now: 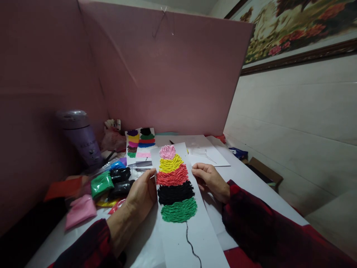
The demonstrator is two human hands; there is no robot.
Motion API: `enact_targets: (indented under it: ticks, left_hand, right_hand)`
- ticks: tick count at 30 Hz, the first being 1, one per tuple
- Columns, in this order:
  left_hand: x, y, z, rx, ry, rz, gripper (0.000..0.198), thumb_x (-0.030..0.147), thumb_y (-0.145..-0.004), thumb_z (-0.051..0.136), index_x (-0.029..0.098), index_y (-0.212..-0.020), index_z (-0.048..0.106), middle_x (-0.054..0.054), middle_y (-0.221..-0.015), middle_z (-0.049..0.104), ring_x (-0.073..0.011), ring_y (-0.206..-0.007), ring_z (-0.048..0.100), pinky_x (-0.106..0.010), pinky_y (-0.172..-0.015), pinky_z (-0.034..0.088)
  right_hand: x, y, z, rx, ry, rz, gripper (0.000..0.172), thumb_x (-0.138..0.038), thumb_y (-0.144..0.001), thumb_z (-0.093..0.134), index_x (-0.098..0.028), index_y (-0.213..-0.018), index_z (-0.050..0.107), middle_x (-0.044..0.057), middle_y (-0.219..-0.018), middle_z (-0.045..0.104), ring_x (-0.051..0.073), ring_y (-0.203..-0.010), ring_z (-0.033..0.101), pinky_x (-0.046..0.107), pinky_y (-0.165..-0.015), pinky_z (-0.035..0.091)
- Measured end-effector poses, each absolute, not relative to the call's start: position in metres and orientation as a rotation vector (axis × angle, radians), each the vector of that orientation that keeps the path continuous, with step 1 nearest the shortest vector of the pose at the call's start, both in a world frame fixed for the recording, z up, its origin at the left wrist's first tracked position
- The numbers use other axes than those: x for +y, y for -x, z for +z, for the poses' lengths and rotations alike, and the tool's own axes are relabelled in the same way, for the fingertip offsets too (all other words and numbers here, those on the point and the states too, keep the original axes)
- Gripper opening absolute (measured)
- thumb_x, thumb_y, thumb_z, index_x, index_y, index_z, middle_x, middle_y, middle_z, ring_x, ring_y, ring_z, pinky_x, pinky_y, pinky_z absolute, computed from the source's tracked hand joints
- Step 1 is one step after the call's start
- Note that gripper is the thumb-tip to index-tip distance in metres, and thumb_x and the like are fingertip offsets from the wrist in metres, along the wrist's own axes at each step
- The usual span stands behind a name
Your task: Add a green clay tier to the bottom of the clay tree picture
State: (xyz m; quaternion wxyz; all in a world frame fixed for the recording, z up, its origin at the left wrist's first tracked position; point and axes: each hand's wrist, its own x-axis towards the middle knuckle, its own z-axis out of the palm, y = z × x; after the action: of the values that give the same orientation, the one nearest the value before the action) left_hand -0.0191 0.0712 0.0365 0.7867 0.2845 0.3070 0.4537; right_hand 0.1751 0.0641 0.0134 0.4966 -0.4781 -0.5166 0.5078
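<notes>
A long white card (178, 242) stands tilted up in front of me, held by its two side edges. On it are textured clay bands (176, 193) in pink, yellow, red, black and green, stacked from top to bottom. A thin dark wavy line runs down below the green band. My left hand (142, 193) grips the card's left edge, its fingers partly hidden behind it. Thumb and fingers of my right hand (210, 179) pinch the right edge near the red band.
Bagged clay packets (102, 184) in several colours lie at the left, before a purple bottle (80, 137). Two coloured sample cards (140, 147) lean at the back. White sheets (209, 149) lie behind my right hand. Pink panels (167, 74) enclose the back and left; a cardboard box (263, 171) sits at the right.
</notes>
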Motion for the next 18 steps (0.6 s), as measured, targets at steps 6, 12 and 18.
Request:
enact_targets:
  ticks: [6, 12, 18]
  left_hand:
    - [0.0712, 0.0185, 0.0365, 0.683, -0.619, 0.996, 0.036, 0.014, -0.088, 0.037, 0.007, -0.115, 0.061, -0.011, -0.091, 0.074, -0.0247, -0.08, 0.071, -0.037, -0.083, 0.052]
    - [0.0703, 0.0175, 0.0383, 0.72, -0.609, 1.021, 0.035, 0.014, -0.09, 0.036, 0.007, -0.114, 0.061, -0.011, -0.091, 0.074, -0.025, -0.079, 0.071, -0.037, -0.081, 0.053]
    - [0.0726, 0.0195, 0.0354, 0.708, -0.582, 1.016, 0.037, 0.015, -0.09, 0.036, 0.009, -0.117, 0.06, -0.01, -0.089, 0.075, -0.0248, -0.08, 0.071, -0.037, -0.083, 0.052]
  right_hand:
    - [0.0635, -0.1757, 0.0132, -1.27, 1.171, 1.244, 0.029, -0.042, -0.073, 0.061, -0.019, -0.062, 0.046, -0.009, -0.044, 0.039, 0.004, -0.034, 0.031, 0.018, -0.035, 0.016]
    - [0.0618, -0.1759, 0.0165, -1.298, 1.176, 1.33, 0.028, -0.04, -0.068, 0.067, -0.018, -0.067, 0.048, -0.01, -0.047, 0.036, 0.003, -0.037, 0.025, 0.018, -0.037, 0.013]
    - [0.0602, -0.1773, 0.0185, -1.318, 1.148, 1.446, 0.02, -0.032, -0.066, 0.063, -0.017, -0.072, 0.052, -0.008, -0.053, 0.04, 0.003, -0.039, 0.025, 0.017, -0.036, 0.012]
